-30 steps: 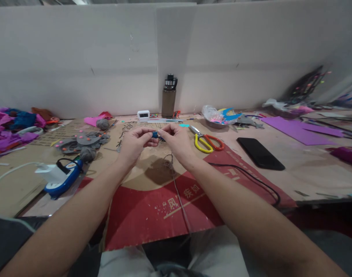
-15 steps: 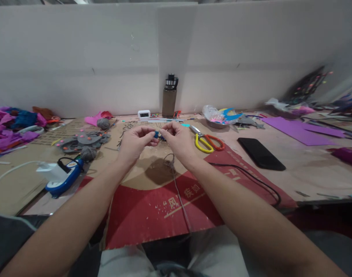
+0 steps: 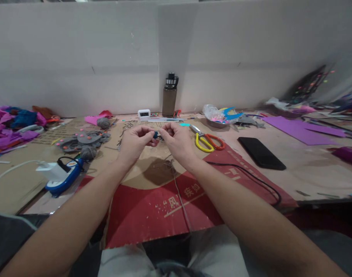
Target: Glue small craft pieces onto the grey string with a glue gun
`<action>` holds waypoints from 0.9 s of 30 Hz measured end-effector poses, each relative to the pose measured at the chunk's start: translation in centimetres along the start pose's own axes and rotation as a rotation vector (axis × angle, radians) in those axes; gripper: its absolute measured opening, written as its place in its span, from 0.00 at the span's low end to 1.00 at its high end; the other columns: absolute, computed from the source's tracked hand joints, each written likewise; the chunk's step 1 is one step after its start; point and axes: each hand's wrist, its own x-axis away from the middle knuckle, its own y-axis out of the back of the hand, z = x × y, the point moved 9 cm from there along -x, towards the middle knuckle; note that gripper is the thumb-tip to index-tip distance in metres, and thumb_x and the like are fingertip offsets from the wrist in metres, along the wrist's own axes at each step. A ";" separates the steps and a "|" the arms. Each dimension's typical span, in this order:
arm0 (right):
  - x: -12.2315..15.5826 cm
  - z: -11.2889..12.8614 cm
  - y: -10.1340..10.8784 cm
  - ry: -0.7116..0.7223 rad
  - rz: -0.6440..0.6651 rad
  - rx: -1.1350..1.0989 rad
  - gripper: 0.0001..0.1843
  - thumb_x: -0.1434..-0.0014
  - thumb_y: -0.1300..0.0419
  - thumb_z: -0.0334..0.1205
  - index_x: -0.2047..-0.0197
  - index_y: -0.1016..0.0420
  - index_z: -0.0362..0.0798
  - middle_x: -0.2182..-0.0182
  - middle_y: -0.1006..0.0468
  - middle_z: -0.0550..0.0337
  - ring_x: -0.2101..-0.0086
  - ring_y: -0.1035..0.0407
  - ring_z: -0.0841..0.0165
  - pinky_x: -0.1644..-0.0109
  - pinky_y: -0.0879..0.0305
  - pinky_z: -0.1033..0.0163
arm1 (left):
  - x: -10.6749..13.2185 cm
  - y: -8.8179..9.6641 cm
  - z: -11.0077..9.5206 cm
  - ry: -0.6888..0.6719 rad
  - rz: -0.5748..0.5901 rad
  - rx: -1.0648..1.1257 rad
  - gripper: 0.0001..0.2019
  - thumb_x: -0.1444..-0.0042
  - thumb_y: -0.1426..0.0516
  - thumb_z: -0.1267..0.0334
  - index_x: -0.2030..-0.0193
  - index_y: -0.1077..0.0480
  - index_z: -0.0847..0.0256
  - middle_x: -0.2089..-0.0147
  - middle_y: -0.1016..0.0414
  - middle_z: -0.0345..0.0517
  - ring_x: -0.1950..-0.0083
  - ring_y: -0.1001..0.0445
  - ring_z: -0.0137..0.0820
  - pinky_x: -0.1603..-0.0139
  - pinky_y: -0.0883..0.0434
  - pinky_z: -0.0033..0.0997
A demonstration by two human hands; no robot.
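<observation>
In the head view, the left hand (image 3: 134, 143) and right hand (image 3: 178, 141) have barely moved since half a second ago. Both still pinch the small blue piece (image 3: 155, 134) between their fingertips above the cardboard sheet (image 3: 152, 215), with a grey thread (image 3: 177, 184) trailing down from it. The sheet's red print reads "风" and "疾如".

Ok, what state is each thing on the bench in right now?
left hand: shut on small blue piece, held off the table.
right hand: shut on the same piece.
grey thread: hanging slack below the hands.
scissors: lying flat, untouched.
phone: flat, screen dark.
bottle: upright, lid on.
</observation>
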 end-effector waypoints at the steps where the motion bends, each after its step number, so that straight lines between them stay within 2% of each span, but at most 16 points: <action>1: 0.0 0.0 -0.1 0.006 0.004 0.001 0.09 0.43 0.44 0.42 0.72 0.35 0.48 0.80 0.40 0.68 0.77 0.45 0.74 0.71 0.48 0.64 | 0.0 0.1 0.1 -0.001 -0.005 0.006 0.09 0.53 0.37 0.61 0.69 0.28 0.65 0.76 0.25 0.43 0.76 0.26 0.27 0.70 0.26 0.28; 17: 0.4 -0.2 -0.9 0.000 0.037 0.033 0.07 0.44 0.44 0.42 0.72 0.34 0.49 0.78 0.35 0.65 0.76 0.43 0.73 0.70 0.47 0.64 | 0.0 -0.1 0.8 0.066 -0.015 0.172 0.07 0.55 0.38 0.65 0.73 0.32 0.63 0.79 0.28 0.40 0.78 0.28 0.26 0.74 0.28 0.26; 27: 0.4 -0.6 -0.7 -0.024 0.038 -0.015 0.07 0.45 0.44 0.42 0.70 0.32 0.48 0.82 0.38 0.68 0.79 0.46 0.75 0.74 0.50 0.65 | 0.0 -0.5 1.1 0.091 0.030 0.199 0.08 0.55 0.38 0.64 0.72 0.33 0.63 0.79 0.29 0.39 0.78 0.28 0.26 0.74 0.29 0.27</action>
